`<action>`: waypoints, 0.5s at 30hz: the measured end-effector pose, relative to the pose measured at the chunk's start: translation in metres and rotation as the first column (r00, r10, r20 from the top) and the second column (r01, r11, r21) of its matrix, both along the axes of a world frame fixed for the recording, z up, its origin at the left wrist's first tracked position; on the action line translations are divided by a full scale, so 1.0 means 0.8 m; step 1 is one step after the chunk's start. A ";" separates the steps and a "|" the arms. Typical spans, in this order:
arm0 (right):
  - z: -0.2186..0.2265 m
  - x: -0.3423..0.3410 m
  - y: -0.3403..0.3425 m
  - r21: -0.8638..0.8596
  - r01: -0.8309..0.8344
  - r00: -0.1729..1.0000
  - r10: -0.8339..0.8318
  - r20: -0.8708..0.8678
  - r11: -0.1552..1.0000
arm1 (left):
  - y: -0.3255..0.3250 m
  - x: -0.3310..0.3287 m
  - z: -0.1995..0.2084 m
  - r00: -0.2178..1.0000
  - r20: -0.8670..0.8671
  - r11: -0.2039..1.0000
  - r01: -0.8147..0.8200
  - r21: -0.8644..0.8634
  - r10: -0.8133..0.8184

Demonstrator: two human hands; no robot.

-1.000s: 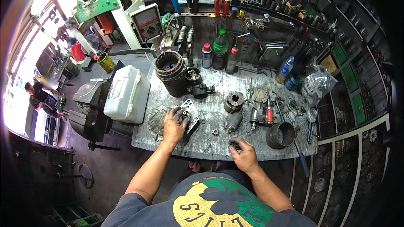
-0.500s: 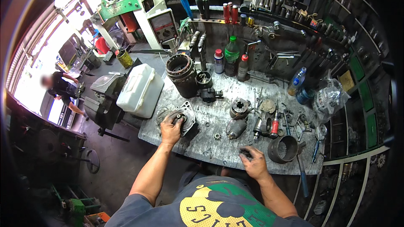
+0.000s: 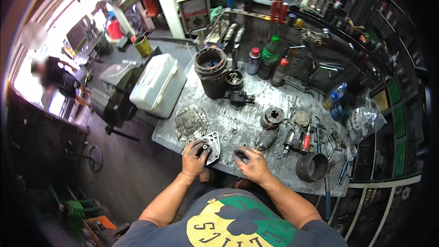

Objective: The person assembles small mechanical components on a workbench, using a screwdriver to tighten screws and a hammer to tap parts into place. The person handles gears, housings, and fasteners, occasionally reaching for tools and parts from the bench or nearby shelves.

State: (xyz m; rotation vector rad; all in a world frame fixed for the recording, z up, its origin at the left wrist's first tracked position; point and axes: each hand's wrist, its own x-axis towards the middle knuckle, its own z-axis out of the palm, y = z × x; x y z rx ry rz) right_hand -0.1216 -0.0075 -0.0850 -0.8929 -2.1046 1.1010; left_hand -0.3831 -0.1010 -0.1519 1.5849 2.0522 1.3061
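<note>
My left hand is closed on a grey cast-metal flange housing with bolt holes around its rim. A small round shaft end shows beside my fingers. The housing is at the table's near edge. To its right, my right hand is curled with its fingertips together around something dark that I cannot make out. Beyond the left hand lies another rough grey casting. A dark grey cylindrical part lies just past the right hand, and a round metal part with a toothed bore stands behind it.
A large ribbed motor body stands at the back beside a white plastic case. Bottles line the wall. On the right are a red-handled tool, a metal ring and a hammer. A person is far left.
My left hand has drawn the flange housing toward me, uncovering the casting behind it. My right hand has moved left, closer to it. The view has shifted a little.
</note>
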 end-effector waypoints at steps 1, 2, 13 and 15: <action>-0.001 -0.024 0.002 0.026 -0.035 0.999 0.036 -0.025 0.999 | -0.005 -0.009 -0.003 0.999 -0.023 0.999 0.039 0.013 -0.039; -0.001 -0.048 0.005 0.021 -0.065 0.998 0.065 0.014 0.998 | -0.009 -0.018 -0.005 0.995 -0.060 0.996 0.077 0.036 -0.075; -0.011 -0.147 -0.012 0.136 -0.122 0.979 0.097 0.178 0.983 | -0.002 -0.047 -0.029 0.975 0.024 0.972 0.220 0.079 -0.223; -0.014 -0.151 -0.017 0.146 -0.101 0.981 0.074 0.181 0.984 | -0.001 -0.049 -0.031 0.972 0.043 0.970 0.228 0.090 -0.232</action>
